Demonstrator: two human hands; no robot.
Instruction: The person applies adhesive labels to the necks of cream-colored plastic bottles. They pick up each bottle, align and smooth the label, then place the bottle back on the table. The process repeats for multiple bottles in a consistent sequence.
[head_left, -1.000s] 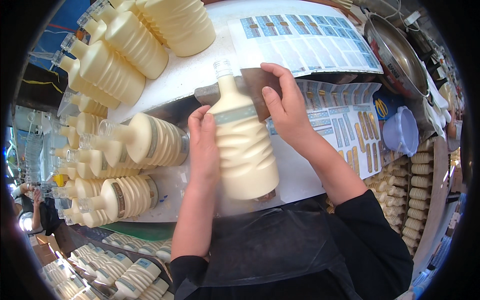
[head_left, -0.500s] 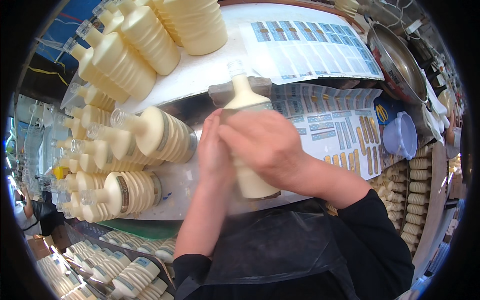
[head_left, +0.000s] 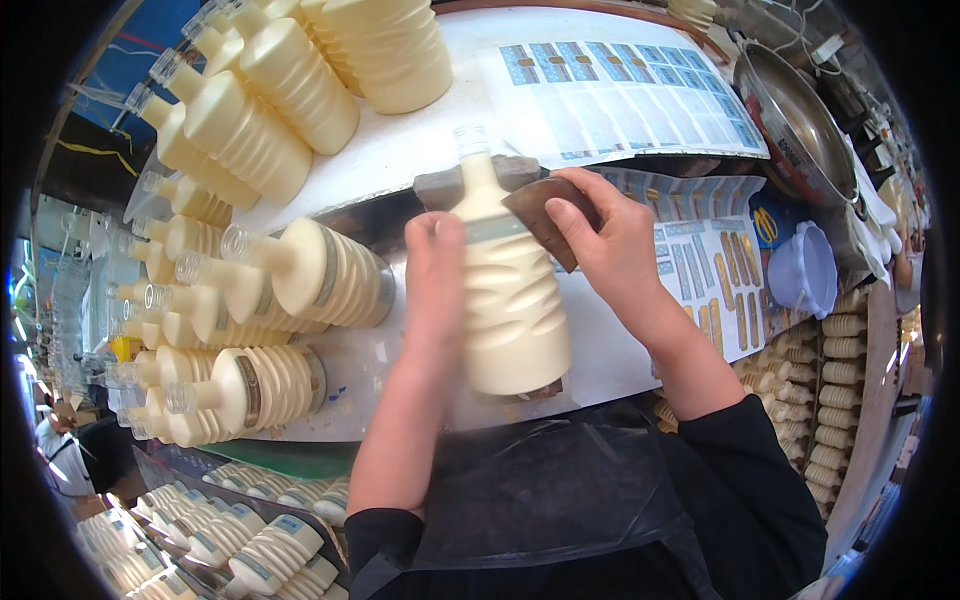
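Note:
A cream bottle [head_left: 515, 330] with wavy ribs and a clear glass-like neck lies in front of me, its neck pointing away. A pale grey-blue label band [head_left: 492, 230] runs across its shoulder. Under the neck sits a grey block [head_left: 437, 188]. My right hand [head_left: 615, 235] pinches a thin, flat brown scraper-like piece [head_left: 545, 215], whose edge is at the bottle's right shoulder. My left hand [head_left: 435, 275] is at the bottle's left side, smeared by motion, with fingers that look bent; whether it grips the bottle is unclear.
Cream bottles [head_left: 330, 270] lie stacked at left, and others [head_left: 390, 50] stand at the far left. Label sheets [head_left: 620, 100] lie at the back and right. A blue bucket [head_left: 803, 270], yellow-handled scissors [head_left: 764, 226] and a metal pan [head_left: 795, 120] are at right.
My right hand has moved right, off the top of the bottle, with the brown piece now plainly in it. My left hand has parted from it and stays on the left side.

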